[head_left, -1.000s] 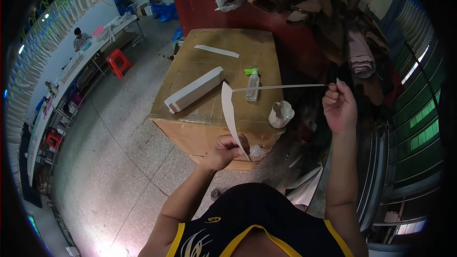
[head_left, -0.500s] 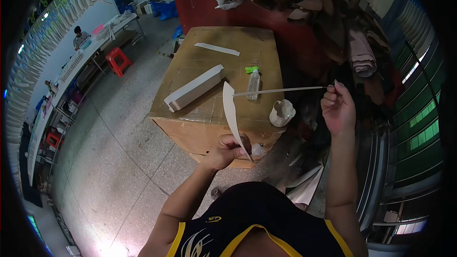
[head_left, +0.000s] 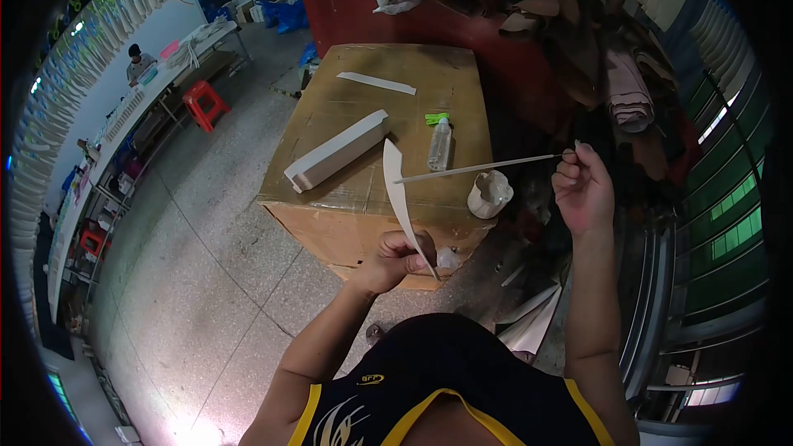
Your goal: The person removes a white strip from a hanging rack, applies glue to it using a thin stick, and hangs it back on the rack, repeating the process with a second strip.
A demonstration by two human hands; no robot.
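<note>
The person's left hand (head_left: 395,263) is clenched around the lower end of a curved white piece (head_left: 391,186), which stands up from the fist in the air just in front of the counter (head_left: 330,107), a large cardboard carton. The right hand (head_left: 583,190) is out to the side, its grip pinching the far end of a thin white strip (head_left: 483,168) between thumb and fingertips (head_left: 568,157). The strip runs taut from that pinch to the edge of the curved piece, partway up it. To judge by this, the step in hand is drawing the narrow strip off the edge of the piece, with the upper part already free and the lower part yet to come away. Any further pull would call for a firm hold in the left fist and a steady, even tension from the right, kept in line with the edge so the strip does not snap or twist. On the counter lie a long white block (head_left: 334,153), a clear bottle (head_left: 440,145), a white cup (head_left: 489,195) and a flat white slat (head_left: 376,83), all well apart from both hands.
</note>
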